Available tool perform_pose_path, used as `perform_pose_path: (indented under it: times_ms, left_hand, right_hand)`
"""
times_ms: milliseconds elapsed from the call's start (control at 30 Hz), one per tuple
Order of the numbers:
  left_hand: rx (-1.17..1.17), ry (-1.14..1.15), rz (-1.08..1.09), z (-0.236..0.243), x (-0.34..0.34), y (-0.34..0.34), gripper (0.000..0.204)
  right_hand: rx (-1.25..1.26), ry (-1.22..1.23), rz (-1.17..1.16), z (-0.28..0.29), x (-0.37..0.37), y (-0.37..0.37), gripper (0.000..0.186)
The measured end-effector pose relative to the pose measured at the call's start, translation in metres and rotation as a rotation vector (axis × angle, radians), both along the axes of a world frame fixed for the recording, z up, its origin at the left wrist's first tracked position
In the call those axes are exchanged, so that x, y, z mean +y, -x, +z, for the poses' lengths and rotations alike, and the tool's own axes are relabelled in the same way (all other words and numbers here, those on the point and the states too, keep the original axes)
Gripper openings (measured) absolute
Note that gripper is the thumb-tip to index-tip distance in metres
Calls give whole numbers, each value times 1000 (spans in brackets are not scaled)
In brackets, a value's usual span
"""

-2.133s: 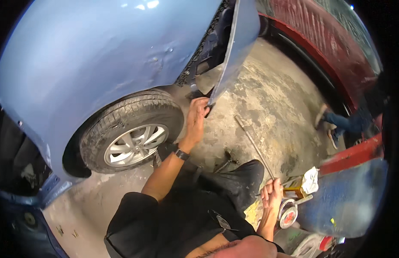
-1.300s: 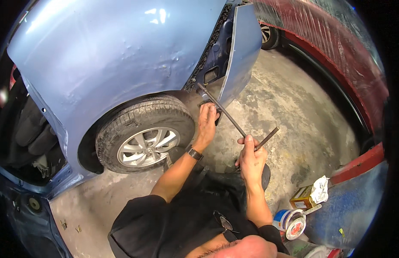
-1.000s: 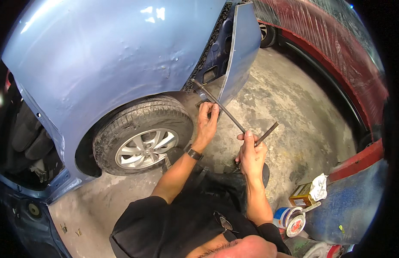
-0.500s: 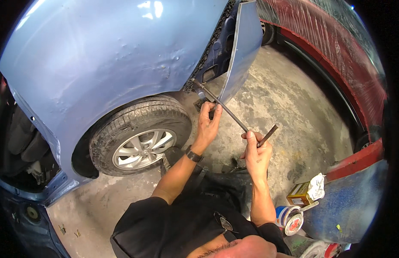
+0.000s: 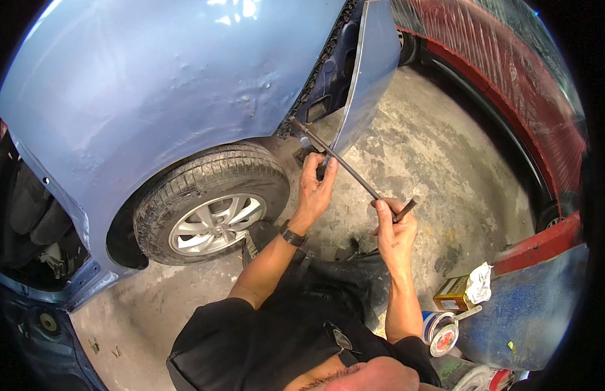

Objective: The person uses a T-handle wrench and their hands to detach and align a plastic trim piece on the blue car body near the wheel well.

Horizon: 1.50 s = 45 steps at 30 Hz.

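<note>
A long dark metal rod with a bent end runs from the gap beside the blue fender down to the right. My right hand is closed round its bent end, thumb lying along the top. Under the rod's upper part, by the lower corner of the open blue car door, my left hand has its fingers curled together. Something dark shows between them, too hidden to name. The rod's far tip lies at the fender's rear edge, by the door hinge area. Small dents and bumps mark the fender above the wheel.
The front wheel stands left of my left forearm. A red car under clear plastic film lines the right side. Near my right elbow are a paint can, a yellow-brown tin and a blue drum.
My right hand has shifted slightly right and down, and the rod's bent end has turned a little lower. My left hand stays almost in place.
</note>
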<state>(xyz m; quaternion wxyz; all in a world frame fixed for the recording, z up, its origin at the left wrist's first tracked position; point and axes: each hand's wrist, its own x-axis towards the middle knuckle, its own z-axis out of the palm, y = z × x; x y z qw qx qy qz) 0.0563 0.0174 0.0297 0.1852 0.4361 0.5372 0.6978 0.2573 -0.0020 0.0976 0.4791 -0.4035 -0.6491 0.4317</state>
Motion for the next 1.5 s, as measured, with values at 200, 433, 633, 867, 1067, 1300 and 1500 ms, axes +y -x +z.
perform_pose_path:
  times_ms: [200, 433, 633, 867, 1067, 1300, 1500]
  left_hand:
    - [11, -5, 18, 1, -1, 0, 36]
    - [-39, -9, 7, 12, -6, -3, 29]
    - [210, -34, 61, 8, -6, -1, 25]
    - [-63, -67, -76, 24, -19, -7, 30]
    - [-294, -205, 64, 23, -23, -25, 30]
    - [-732, 51, -596, 43, -44, -51, 36]
    - [-945, -194, -510, 48, -9, -46, 34]
  right_hand:
    - [-107, -142, 31, 4, 4, -1, 15]
    - [-286, -377, 107, 30, 12, -2, 12]
    - [-75, 89, 146, 22, 6, 3, 23]
    - [482, 618, 195, 36, -12, 20, 38]
    - [564, 591, 238, 31, -20, 27, 39]
    - [543, 600, 242, 30, -23, 25, 38]
    - [439, 630, 290, 39, -25, 15, 38]
